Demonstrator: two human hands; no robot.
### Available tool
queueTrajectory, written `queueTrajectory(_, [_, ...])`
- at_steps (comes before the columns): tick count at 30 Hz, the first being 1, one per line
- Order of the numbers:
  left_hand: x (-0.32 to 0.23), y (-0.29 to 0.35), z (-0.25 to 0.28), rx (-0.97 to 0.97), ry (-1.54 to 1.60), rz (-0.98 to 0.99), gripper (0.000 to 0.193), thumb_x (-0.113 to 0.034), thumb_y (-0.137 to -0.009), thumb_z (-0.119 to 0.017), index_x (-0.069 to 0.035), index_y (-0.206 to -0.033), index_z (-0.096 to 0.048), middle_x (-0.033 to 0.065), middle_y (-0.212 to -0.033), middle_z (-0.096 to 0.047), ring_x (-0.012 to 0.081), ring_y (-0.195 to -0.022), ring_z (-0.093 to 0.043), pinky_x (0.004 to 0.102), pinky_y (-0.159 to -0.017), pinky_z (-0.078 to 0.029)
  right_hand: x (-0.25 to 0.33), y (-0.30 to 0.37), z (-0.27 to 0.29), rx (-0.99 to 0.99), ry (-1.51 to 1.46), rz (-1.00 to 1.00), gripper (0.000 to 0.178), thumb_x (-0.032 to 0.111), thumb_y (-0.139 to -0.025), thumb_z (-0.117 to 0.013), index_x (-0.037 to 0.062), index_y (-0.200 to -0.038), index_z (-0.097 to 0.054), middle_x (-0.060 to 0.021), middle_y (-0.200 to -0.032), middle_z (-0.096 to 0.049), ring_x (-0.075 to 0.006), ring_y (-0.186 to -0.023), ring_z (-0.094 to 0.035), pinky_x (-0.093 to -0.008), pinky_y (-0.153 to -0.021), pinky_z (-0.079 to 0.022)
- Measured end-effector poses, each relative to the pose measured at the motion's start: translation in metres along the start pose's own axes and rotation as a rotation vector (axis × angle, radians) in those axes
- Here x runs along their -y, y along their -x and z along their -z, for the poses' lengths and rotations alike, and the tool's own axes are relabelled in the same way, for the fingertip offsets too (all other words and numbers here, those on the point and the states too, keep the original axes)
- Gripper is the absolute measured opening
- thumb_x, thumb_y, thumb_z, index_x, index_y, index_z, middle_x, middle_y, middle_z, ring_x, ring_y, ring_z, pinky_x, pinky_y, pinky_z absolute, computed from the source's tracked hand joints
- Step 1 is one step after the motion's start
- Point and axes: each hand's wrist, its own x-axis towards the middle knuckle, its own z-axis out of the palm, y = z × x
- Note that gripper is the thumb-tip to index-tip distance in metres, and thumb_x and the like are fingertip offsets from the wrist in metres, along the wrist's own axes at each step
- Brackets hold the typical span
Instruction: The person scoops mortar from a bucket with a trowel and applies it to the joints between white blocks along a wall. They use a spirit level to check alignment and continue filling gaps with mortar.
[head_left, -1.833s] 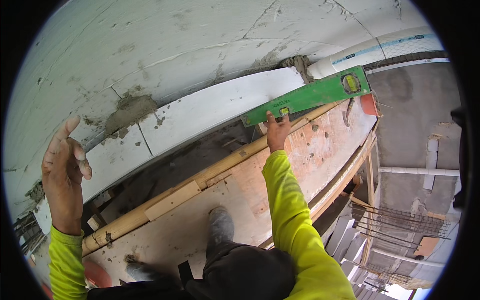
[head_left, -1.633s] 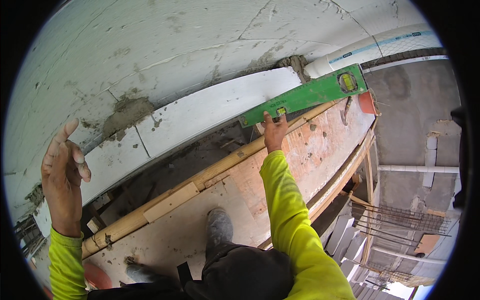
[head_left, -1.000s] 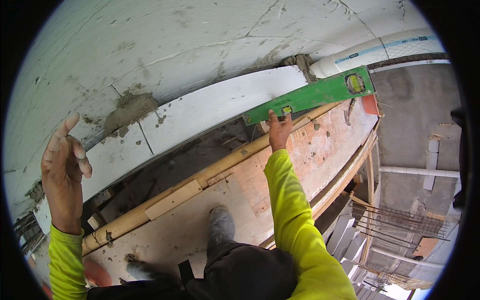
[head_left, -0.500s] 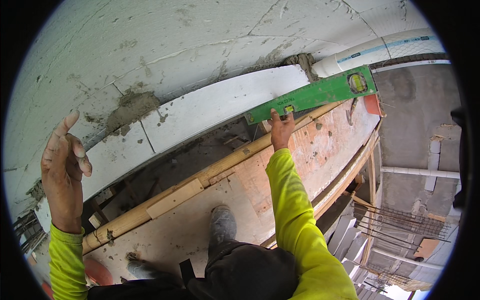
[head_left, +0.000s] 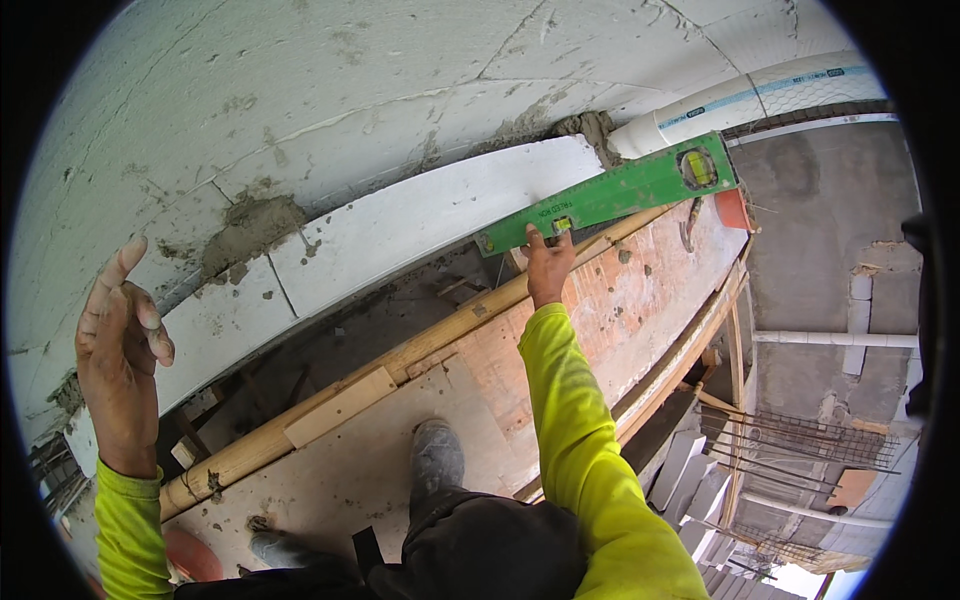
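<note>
Constr. site: a pale block wall [head_left: 300,90] w/ mortar smears fills the upper left of the frame, a grey wall [head_left: 800,240] the right. Across the middle, a row of white blocks [head_left: 430,210] runs diagonally, w/ a lump of mortar [head_left: 255,235] btwn it and the wall at center left. Upper right, a green spirit level [head_left: 620,190] lies aslant, overlapping the blocks' lower edge; contact w/ them can't be told. A worker's right hand [head_left: 549,270], near frame ctr., has fingers closed on the level's lower edge, nr. its left end and small vial. The left hand [head_left: 118,365], far left, is raised in front of the blocks, index finger extended, other fingers part-curled, nothing visible in its grasp; whether it touches the wall is unclear. Below: a wooden pole [head_left: 400,358] along plywood boards [head_left: 590,330], w/ a grey boot [head_left: 437,455] at bottom ctr. A white pipe [head_left: 740,105] w/ blue stripe sits upper right, nr. the level's far end.
</note>
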Motion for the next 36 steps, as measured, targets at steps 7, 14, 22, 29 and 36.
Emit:
queueTrajectory(7, [0.0,0.0,0.0,0.005,0.002,0.0,0.051,-0.036,-0.106,-0.048,-0.001,-0.143,-0.049,-0.0046,-0.076,-0.051,0.0012,-0.056,-0.047,0.0168,-0.05,-0.041,-0.005,-0.002,0.0,-0.001,-0.008,-0.018,0.031,-0.002,-0.091,-0.065,-0.0037,-0.119,-0.053,-0.0075,-0.101,-0.066,-0.0122,-0.085,-0.062,-0.0261,-0.07,-0.052])
queueTrajectory(14, [-0.024,0.005,0.002,-0.023,0.02,-0.042,0.044,-0.028,-0.105,-0.048,0.003,-0.135,-0.056,-0.0019,-0.074,-0.055,0.0032,-0.056,-0.051,0.0166,-0.052,-0.043,0.033,0.02,0.013,-0.085,0.011,0.015,0.029,0.007,-0.092,-0.07,-0.0022,-0.117,-0.059,-0.0048,-0.1,-0.066,-0.0106,-0.084,-0.059,-0.0241,-0.074,-0.049])
queueTrajectory(22, [-0.035,0.035,0.03,0.04,0.143,0.034,0.036,-0.021,-0.104,-0.048,-0.001,-0.13,-0.061,-0.0008,-0.079,-0.061,0.0066,-0.062,-0.057,0.0206,-0.059,-0.05,0.167,0.13,0.046,0.073,-0.155,0.313,0.059,0.027,-0.093,-0.062,-0.0099,-0.135,-0.045,-0.0265,-0.128,-0.06,-0.0328,-0.113,-0.062,-0.0432,-0.099,-0.052])
queueTrajectory(29, [-0.045,0.082,0.099,-0.07,0.041,0.085,0.034,-0.02,-0.104,-0.049,-0.002,-0.13,-0.062,0.0023,-0.085,-0.065,0.0081,-0.069,-0.063,0.022,-0.065,-0.054,0.167,0.187,0.02,0.484,-0.036,0.233,0.063,0.018,-0.082,-0.069,-0.0098,-0.133,-0.045,-0.0251,-0.121,-0.06,-0.0315,-0.107,-0.061,-0.0444,-0.097,-0.049])
queueTrajectory(36, [0.003,0.17,0.167,0.037,0.168,0.269,0.057,-0.036,-0.098,-0.061,-0.001,-0.142,-0.049,0.0074,-0.113,-0.065,0.0149,-0.098,-0.066,0.0271,-0.081,-0.056,0.161,0.225,-0.067,1.401,0.371,0.568,0.056,0.002,-0.073,-0.068,-0.0066,-0.126,-0.053,-0.025,-0.109,-0.063,-0.0386,-0.093,-0.067,-0.0413,-0.087,-0.052])
